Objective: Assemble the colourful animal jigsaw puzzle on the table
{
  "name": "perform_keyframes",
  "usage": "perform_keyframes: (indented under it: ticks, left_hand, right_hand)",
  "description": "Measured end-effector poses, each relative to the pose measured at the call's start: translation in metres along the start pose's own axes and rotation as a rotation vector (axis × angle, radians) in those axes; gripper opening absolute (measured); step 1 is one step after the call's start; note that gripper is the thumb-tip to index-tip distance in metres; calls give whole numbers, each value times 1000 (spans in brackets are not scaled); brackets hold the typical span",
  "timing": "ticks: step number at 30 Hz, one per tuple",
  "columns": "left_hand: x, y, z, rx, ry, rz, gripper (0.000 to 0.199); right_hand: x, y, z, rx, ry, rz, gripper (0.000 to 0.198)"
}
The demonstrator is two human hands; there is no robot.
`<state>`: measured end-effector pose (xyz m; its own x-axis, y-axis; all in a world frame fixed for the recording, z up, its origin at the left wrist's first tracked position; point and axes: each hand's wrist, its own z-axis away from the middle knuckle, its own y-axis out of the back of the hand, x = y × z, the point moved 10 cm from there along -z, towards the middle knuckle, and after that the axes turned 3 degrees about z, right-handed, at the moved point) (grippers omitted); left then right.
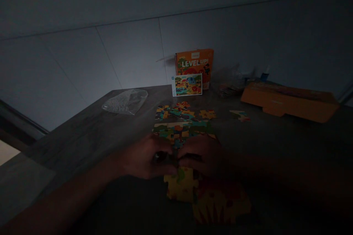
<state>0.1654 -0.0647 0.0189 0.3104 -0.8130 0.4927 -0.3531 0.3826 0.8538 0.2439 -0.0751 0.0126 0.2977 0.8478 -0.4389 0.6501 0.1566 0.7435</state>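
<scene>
Dim light covers the table, where partly joined jigsaw puzzle pieces (171, 130) lie in front of me. My left hand (150, 157) comes in from the left with its fingers curled and the thumb bent toward the fingertips. Opposite it, my right hand (205, 154) is curled too, and the fingertips of both meet over a dark puzzle piece (174, 159) at the middle. Most of that piece is hidden by the fingers. Just below the hands are a yellow puzzle piece (180, 187) and a larger red and yellow puzzle section (222, 203).
A picture card (187, 85) leans on an orange "LEVEL UP!" box (194, 60) at the back. A clear plastic bag (127, 102) lies back left. Toward the right are an orange box part (289, 101), a loose puzzle piece (240, 115) and a crumpled plastic bag (230, 77).
</scene>
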Motion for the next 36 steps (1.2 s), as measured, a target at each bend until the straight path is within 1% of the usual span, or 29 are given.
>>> perform_keyframes:
  ticks: [3, 5, 6, 9, 11, 12, 14, 15, 20, 23, 25, 27, 33, 36]
  left_hand:
    - [4, -14, 0, -90, 4, 21, 21]
    - [5, -17, 1, -112, -4, 15, 24]
    - [6, -17, 1, -118, -11, -5, 27]
    - [7, -13, 3, -141, -19, -129, 36]
    - [9, -8, 4, -114, -13, -227, 35]
    - [11, -4, 3, -92, -5, -263, 36]
    - [16, -2, 3, -73, 21, -295, 42]
    - [19, -5, 3, -87, 36, -290, 46]
    - [27, -22, 3, -204, 42, -175, 60]
    - [27, -24, 4, -227, 6, -124, 57]
    - [31, -25, 5, -230, -43, -99, 55]
    - [33, -25, 5, -229, -62, -99, 55]
    - [29, -33, 6, -265, 0, -177, 59]
    - [29, -36, 7, -294, -1, -195, 52]
  right_hand:
    - [-2, -2, -1, -19, 2, 3, 14]
    - [-2, -1, -1, -15, -18, 9, 15]
    - [1, 1, -1, 2, -45, 15, 17]
    - [11, 13, -1, 128, -147, 13, 23]
    - [16, 18, 0, 190, -186, -5, 26]
    - [17, 19, 0, 200, -191, -13, 27]
    - [17, 19, -1, 203, -190, -6, 28]
    - [16, 20, -1, 208, -182, 3, 29]
    - [11, 21, -1, 234, -126, 18, 29]
    - [7, 22, -1, 240, -99, 10, 30]
    - [6, 22, -1, 233, -99, 12, 30]
    - [6, 23, -1, 229, -102, 18, 30]
    - [5, 23, -2, 244, -82, 46, 30]
    - [5, 23, -2, 255, -76, 47, 29]
